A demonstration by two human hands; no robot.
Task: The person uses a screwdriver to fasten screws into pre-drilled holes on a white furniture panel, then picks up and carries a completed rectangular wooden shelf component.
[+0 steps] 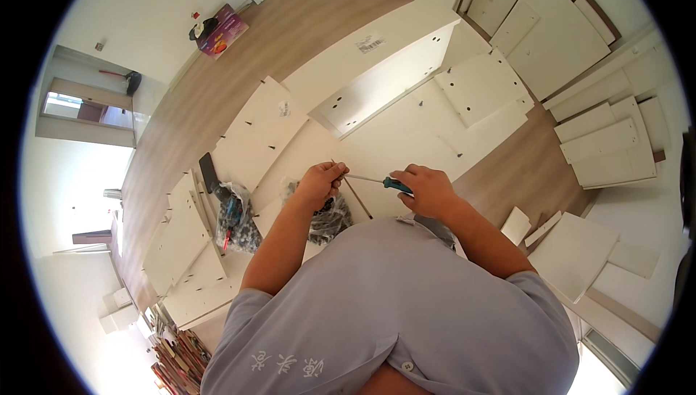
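In my right hand [426, 190] is a screwdriver [397, 185] with a teal and dark handle, its thin metal shaft pointing left. My left hand [324, 183] is closed around the shaft's far end, fingertips pinched together; whether a small screw or fitting sits between them is too small to tell. Below my left hand lies a clear plastic bag [332, 224] of dark small parts, partly hidden by my forearm. Farther left, another clear bag [238, 221] holds dark hardware, with a blue and a red item on it. White panels [250, 137] with dark fittings standing on them lie under and beyond my hands.
A white open cabinet frame [391, 76] stands ahead. More white panels lean against the wall at right [554, 32] and lie near it [580, 250]. A purple box [223, 32] sits by the far left wall. A pile of long strips [181, 359] lies at lower left.
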